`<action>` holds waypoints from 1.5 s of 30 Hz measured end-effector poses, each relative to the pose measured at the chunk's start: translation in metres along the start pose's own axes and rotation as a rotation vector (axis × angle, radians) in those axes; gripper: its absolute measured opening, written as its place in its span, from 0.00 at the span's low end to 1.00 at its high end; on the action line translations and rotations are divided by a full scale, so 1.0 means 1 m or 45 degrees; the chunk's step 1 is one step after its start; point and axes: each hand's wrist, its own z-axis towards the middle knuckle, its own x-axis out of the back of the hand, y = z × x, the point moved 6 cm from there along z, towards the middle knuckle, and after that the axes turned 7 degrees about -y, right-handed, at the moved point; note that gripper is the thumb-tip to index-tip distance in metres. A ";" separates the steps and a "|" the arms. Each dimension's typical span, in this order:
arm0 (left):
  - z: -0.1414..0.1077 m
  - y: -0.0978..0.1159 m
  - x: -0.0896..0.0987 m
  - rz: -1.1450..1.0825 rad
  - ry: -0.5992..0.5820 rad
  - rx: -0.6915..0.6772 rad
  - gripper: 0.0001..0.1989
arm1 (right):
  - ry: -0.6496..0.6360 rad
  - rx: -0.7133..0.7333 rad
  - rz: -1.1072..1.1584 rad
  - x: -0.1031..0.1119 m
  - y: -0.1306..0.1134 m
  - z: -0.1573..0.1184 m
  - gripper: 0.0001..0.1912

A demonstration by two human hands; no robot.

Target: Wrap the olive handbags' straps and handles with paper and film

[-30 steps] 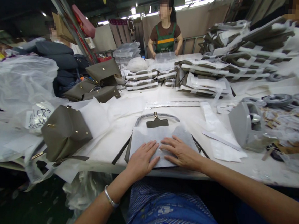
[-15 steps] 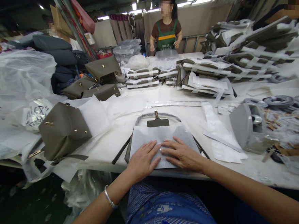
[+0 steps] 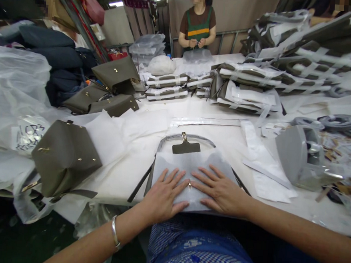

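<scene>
"Where's the bag [image 3: 149, 183]?"
"Near centre, paper sheet [image 3: 191, 164] already over it! Left hand [image 3: 164, 195], right hand [image 3: 222, 191] flat, fingers spread."
"What's left?"
"The far tab [image 3: 186, 148] lies bare; covering looks partial."

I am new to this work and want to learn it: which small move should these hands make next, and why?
Perhaps slide the left hand and the right hand gently apart, to smooth the white sheet. Both rest on it with fingers spread, and a small metal piece shows between their fingertips.
</scene>
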 end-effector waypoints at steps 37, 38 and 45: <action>0.049 -0.089 0.040 -0.199 0.343 0.100 0.16 | -0.072 -0.435 0.370 0.048 0.080 0.048 0.11; 0.049 -0.089 0.040 -0.211 0.319 0.113 0.15 | -0.113 -0.415 0.385 0.046 0.081 0.049 0.11; 0.049 -0.089 0.032 -0.180 0.315 0.141 0.14 | -0.173 -0.412 0.219 0.027 0.083 0.054 0.09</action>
